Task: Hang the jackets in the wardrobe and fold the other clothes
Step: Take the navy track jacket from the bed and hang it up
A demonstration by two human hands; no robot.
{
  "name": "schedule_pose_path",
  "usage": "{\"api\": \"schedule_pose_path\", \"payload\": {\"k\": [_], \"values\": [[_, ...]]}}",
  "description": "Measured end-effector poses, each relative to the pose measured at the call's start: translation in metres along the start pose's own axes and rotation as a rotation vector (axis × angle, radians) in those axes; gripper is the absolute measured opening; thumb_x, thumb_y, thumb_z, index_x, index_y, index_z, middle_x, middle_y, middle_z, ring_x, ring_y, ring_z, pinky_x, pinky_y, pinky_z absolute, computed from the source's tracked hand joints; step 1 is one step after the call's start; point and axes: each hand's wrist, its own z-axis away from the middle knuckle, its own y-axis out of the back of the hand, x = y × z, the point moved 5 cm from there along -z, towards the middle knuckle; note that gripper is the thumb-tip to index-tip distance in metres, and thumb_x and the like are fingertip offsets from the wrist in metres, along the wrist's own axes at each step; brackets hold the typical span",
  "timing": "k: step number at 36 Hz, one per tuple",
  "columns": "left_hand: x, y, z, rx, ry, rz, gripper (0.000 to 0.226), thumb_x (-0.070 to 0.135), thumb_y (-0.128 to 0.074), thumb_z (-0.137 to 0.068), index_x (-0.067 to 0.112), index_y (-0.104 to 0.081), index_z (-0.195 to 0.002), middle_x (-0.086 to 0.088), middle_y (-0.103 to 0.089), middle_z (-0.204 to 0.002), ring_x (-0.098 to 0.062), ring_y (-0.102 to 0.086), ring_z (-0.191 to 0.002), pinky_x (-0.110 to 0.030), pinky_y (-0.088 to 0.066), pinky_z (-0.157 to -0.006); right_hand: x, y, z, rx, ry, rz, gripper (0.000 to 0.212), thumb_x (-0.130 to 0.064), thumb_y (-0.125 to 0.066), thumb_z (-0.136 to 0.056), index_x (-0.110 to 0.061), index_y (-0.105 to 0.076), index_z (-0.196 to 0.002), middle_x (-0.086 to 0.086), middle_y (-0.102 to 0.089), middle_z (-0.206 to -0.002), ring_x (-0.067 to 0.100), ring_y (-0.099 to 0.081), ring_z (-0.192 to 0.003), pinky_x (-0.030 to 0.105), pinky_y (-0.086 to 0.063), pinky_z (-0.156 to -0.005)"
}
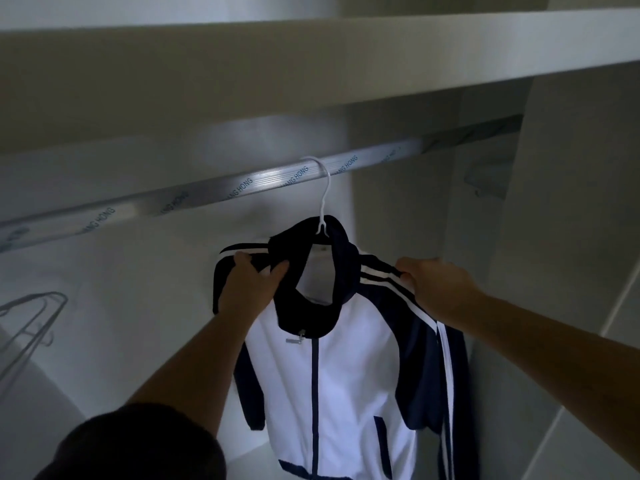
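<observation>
— Where was the jacket at that point?

— Going from the left: a couple of spare hangers sat low on that side, well apart from anything I was touching. The rail ran across above them. The hanger had its hook over the rail, a little right of centre. The jacket hung on it inside the wardrobe, zipped up, front towards me.

— And the hands?

— My left hand was curled over the shoulder on the left, thumb against the dark collar. My right hand gripped the other shoulder, fingers closed on the striped seam. Both held cloth, neither the hanger itself.

— How did you expect it to handle?

— Light and soft, I judged. It looked like a thin tracksuit top, probably a bit slick, so one hard tug on one side could slide it off the hanger. The shoulders seemed the right place to hold it. The sleeves would only dangle and drag.

— Room to move?

— There was plenty of bare rail to the left. The shelf edge sat close above the rail, so there was little room to lift the hook. On the right, the side panel stood near, and the right sleeve hung close to it.
</observation>
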Motion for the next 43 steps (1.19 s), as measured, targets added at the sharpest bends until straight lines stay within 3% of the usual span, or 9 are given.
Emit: {"api": "schedule_pose_path", "payload": {"k": [4, 7, 13, 17, 24, 30, 34, 38, 43], "values": [[0.005, -0.018, 0.000, -0.079, -0.111, -0.292, 0.007, 0.010, -0.053, -0.088, 0.004, -0.049, -0.089, -0.018, -0.061, -0.091, -0.038, -0.062, -0.089, -0.039, -0.052, -0.075, 0.002, -0.003, -0.003, -0.007, -0.002, -0.005, 0.017, -0.018, -0.038, -0.101, -0.016, -0.054, -0.104, -0.003, -0.048, -0.069, 0.020, -0.051, -0.067, 0.028, -0.040, -0.063], [0.012, -0.027, 0.004, -0.099, -0.183, -0.480, 0.022, 0.006, -0.047, -0.089, 0.014, -0.040, -0.069, -0.010, -0.055, -0.076, -0.036, -0.063, -0.085, -0.037, -0.050, -0.070, 0.003, -0.006, -0.004, -0.017, -0.008, -0.006, 0.015, -0.015, -0.038, -0.099, -0.021, -0.051, -0.097, -0.001, -0.050, -0.071, 0.022, -0.053, -0.068, 0.029, -0.042, -0.063], [0.021, -0.058, 0.025, -0.365, -0.375, -0.770, 0.010, 0.011, -0.046, -0.091, 0.011, -0.051, -0.081, -0.012, -0.064, -0.098, -0.030, -0.062, -0.093, -0.035, -0.049, -0.078, 0.006, -0.003, -0.005, 0.009, -0.028, 0.001, 0.015, -0.018, -0.041, -0.098, -0.021, -0.055, -0.100, 0.000, -0.052, -0.072, 0.027, -0.059, -0.073, 0.034, -0.052, -0.070], [0.022, -0.064, 0.031, -0.447, -0.362, -0.777, 0.030, 0.012, -0.045, -0.093, 0.016, -0.036, -0.065, -0.001, -0.051, -0.075, -0.023, -0.057, -0.076, -0.028, -0.043, -0.063, 0.003, -0.002, -0.002, -0.013, -0.022, 0.002, 0.017, -0.024, -0.038, -0.100, -0.022, -0.055, -0.101, 0.003, -0.056, -0.077, 0.028, -0.059, -0.074, 0.036, -0.052, -0.071], [-0.005, -0.023, 0.007, -0.259, -0.085, -0.517, 0.028, 0.004, -0.043, -0.089, 0.010, -0.043, -0.062, -0.005, -0.050, -0.064, -0.020, -0.051, -0.065, -0.030, -0.045, -0.063, 0.002, -0.003, -0.001, -0.032, -0.048, -0.040, 0.016, -0.021, -0.039, -0.099, -0.025, -0.052, -0.092, 0.005, -0.057, -0.077, 0.029, -0.059, -0.074, 0.038, -0.053, -0.071], [0.008, 0.002, 0.011, -0.012, -0.161, -0.325, 0.016, 0.027, -0.042, -0.095, 0.011, -0.045, -0.092, -0.004, -0.054, -0.076, -0.022, -0.054, -0.070, -0.034, -0.044, -0.070, -0.004, -0.003, 0.002, -0.045, -0.049, -0.063, 0.018, -0.021, -0.038, -0.100, -0.028, -0.045, -0.085, 0.002, -0.053, -0.072, 0.027, -0.057, -0.071, 0.035, -0.051, -0.068], [0.030, -0.012, 0.019, -0.075, -0.316, -0.347, 0.072, 0.059, -0.057, -0.080, 0.020, -0.032, -0.135, -0.002, -0.056, -0.121, -0.027, -0.061, -0.102, -0.044, -0.053, -0.083, -0.009, -0.003, 0.005, -0.066, -0.054, -0.060, 0.017, -0.022, -0.037, -0.101, -0.024, -0.051, -0.092, 0.003, -0.056, -0.077, 0.026, -0.059, -0.074, 0.035, -0.052, -0.072], [0.051, 0.002, 0.003, 0.162, -0.365, -0.507, 0.015, 0.016, -0.045, -0.092, 0.007, -0.051, -0.103, -0.016, -0.064, -0.094, -0.035, -0.063, -0.086, -0.037, -0.048, -0.066, -0.009, 0.001, 0.006, -0.087, -0.047, -0.050, 0.018, -0.024, -0.036, -0.101, -0.024, -0.046, -0.086, -0.002, -0.049, -0.070, 0.022, -0.056, -0.071, 0.031, -0.048, -0.067], [0.061, 0.022, -0.011, 0.297, -0.281, -0.382, 0.007, 0.005, -0.044, -0.089, 0.002, -0.050, -0.090, -0.023, -0.061, -0.090, -0.038, -0.061, -0.083, -0.036, -0.040, -0.063, -0.005, 0.009, 0.010, -0.071, -0.061, -0.126, 0.025, -0.021, -0.045, -0.100, -0.013, -0.062, -0.084, -0.002, -0.054, -0.072, 0.019, -0.055, -0.073, 0.028, -0.043, -0.067]]}}
